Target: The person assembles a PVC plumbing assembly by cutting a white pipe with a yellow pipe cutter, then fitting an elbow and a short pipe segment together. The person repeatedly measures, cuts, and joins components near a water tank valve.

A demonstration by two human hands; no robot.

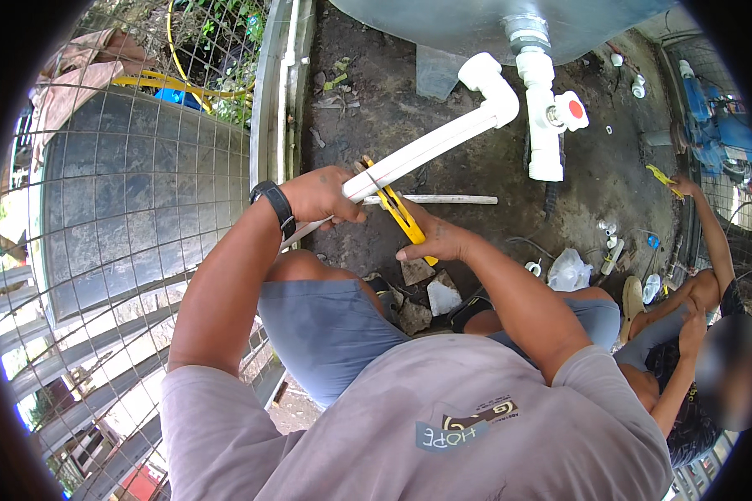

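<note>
A white plastic pipe (426,156) slants up to the right in front of me, with white elbow fittings (500,98) at its far end. My left hand (326,197), a black watch at its wrist, is closed around the pipe's near end. My right hand (439,236) grips the yellow handles of a pipe cutter (403,219). The cutter's jaw end lies against the pipe just beyond my left hand; whether the blade bites into it I cannot tell. Below the pipe, a thinner white pipe (455,199) lies on the ground.
A large grey tank (451,21) at the top bears a white valve (546,113) with a red-centred knob. Wire mesh (142,192) runs along the left. At the right a person sits, a hand (685,187) holding a yellow tool (661,175). Fittings and a plastic bag (569,271) lie nearby.
</note>
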